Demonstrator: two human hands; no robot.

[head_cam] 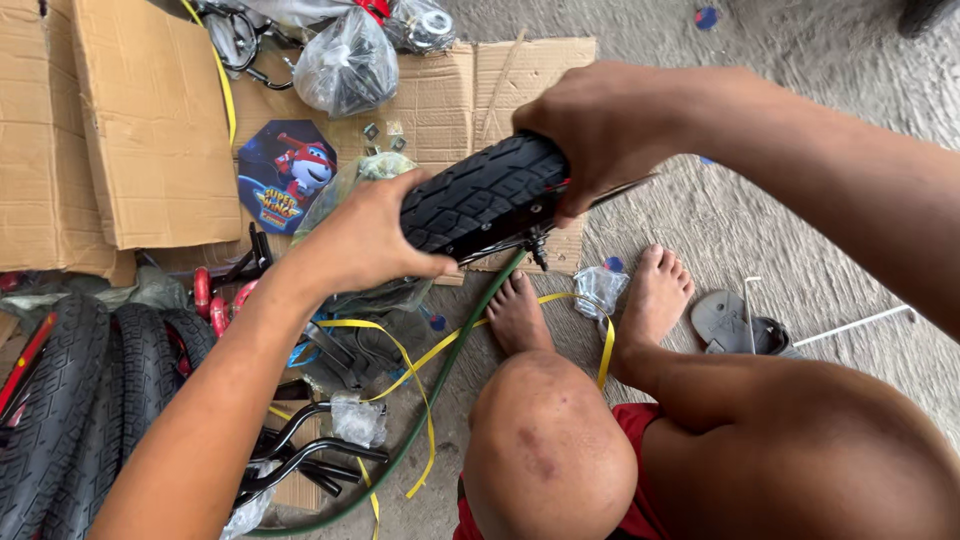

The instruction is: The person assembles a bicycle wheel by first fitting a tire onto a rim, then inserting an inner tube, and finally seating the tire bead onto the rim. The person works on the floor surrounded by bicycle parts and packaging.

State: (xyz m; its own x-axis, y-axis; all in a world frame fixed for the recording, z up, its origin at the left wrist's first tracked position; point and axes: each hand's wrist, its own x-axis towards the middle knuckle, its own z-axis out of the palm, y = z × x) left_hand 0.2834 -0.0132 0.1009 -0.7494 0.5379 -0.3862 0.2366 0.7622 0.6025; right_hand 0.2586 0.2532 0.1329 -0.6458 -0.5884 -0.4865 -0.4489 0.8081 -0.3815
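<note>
Black rubber tire (pixel 485 195) being gripped by left hand (pixel 360 235) and right hand (pixel 605 125) above grey concrete floor (pixel 800 230), flattened cardboard (pixel 150 120), yellow strapping (pixel 420 370) and spare tires (pixel 80 400) lying around.

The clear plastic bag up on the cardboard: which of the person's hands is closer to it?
Left. The left hand grips the near end of the small black tyre, just below the clear plastic bag. The right hand grips the tyre's other end, farther off to the bag's right.
</note>
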